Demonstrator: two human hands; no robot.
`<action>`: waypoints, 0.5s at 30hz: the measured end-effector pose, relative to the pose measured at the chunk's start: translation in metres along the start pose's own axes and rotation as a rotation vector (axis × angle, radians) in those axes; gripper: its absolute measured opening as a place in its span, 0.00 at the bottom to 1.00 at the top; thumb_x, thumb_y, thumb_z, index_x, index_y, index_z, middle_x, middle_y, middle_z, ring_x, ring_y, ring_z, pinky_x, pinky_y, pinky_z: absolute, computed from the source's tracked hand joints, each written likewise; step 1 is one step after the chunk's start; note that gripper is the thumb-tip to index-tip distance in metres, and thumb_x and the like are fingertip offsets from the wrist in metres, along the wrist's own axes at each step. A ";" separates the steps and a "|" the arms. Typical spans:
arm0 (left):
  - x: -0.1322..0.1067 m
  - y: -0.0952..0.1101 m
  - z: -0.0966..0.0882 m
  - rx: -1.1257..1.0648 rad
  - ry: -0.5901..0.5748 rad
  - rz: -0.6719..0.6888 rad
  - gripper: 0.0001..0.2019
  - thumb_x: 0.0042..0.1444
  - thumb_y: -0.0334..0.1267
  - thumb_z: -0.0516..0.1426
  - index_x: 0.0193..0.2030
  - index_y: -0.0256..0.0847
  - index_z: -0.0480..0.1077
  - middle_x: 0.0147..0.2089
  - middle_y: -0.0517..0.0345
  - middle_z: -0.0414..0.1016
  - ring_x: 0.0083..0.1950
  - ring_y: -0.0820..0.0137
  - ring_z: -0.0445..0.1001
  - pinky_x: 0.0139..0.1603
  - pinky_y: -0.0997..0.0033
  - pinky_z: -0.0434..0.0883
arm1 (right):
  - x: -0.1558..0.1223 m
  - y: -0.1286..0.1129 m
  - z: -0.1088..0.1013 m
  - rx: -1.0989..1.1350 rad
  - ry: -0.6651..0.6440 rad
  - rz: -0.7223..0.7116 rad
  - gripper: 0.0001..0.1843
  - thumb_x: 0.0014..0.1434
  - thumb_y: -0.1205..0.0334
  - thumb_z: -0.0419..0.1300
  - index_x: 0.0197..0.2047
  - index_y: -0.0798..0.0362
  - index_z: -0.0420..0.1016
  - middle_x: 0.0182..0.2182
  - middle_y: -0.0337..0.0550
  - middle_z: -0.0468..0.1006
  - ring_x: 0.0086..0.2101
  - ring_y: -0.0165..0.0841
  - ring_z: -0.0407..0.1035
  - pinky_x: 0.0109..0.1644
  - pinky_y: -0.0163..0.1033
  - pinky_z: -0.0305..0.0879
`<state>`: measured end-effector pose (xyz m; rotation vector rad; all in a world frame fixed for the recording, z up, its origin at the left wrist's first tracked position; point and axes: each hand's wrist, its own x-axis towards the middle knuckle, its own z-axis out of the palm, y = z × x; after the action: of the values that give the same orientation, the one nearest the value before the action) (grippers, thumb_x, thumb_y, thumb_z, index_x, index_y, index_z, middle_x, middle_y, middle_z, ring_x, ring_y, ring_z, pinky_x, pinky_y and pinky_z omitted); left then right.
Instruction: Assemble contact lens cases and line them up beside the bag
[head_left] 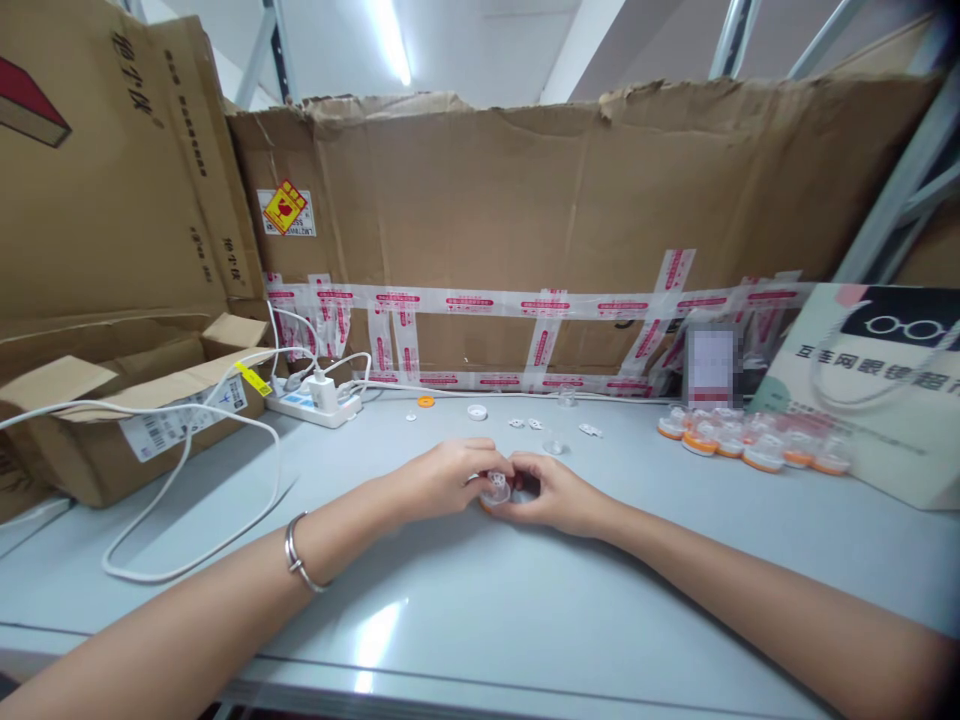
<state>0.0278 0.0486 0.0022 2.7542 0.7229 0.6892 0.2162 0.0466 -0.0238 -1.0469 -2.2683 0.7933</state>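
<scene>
Near the middle of the table, a small clear plastic case with an orange base (495, 494) is between my two hands. My left hand (454, 478) has its fingers closed at the top of the case. From the other side, the thumb and fingers of my right hand (555, 492) curl round it, gripping its side. A white piece with holes shows through the clear top. Just beyond my hands lie a clear cap (553, 446), a white ring (477, 412), an orange ring (426, 402) and several small white plastic parts (535, 424).
Several clear cases with orange or white bases (763, 452) stand together at the right, before a paper bag (885, 400). On the left are an open carton (97, 440), a power strip (315, 405) and a looping white cable (187, 405). Large cardboard (487, 200) walls the back.
</scene>
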 end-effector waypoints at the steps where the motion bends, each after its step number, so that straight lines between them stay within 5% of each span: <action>1: 0.000 0.000 -0.001 -0.002 -0.006 0.003 0.12 0.54 0.25 0.52 0.43 0.38 0.70 0.37 0.54 0.72 0.37 0.72 0.71 0.40 0.74 0.67 | 0.000 0.000 0.000 -0.006 0.001 -0.001 0.14 0.47 0.53 0.61 0.31 0.55 0.68 0.27 0.37 0.67 0.29 0.29 0.61 0.33 0.34 0.57; 10: -0.001 -0.006 -0.012 -0.176 0.050 -0.042 0.10 0.57 0.34 0.52 0.45 0.37 0.70 0.41 0.52 0.75 0.40 0.71 0.72 0.43 0.73 0.68 | 0.000 0.002 -0.003 -0.020 0.003 -0.014 0.14 0.46 0.54 0.62 0.34 0.54 0.70 0.28 0.38 0.68 0.31 0.30 0.62 0.35 0.34 0.59; 15: -0.004 -0.050 -0.022 0.206 0.161 -0.259 0.10 0.58 0.34 0.50 0.40 0.39 0.72 0.39 0.54 0.76 0.39 0.69 0.73 0.41 0.73 0.67 | -0.001 0.001 -0.006 -0.012 0.013 0.002 0.14 0.46 0.53 0.62 0.34 0.54 0.71 0.30 0.40 0.69 0.32 0.31 0.63 0.37 0.35 0.60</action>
<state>-0.0066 0.0907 0.0045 2.7311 1.2237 0.8254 0.2211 0.0480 -0.0203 -1.0570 -2.2645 0.7726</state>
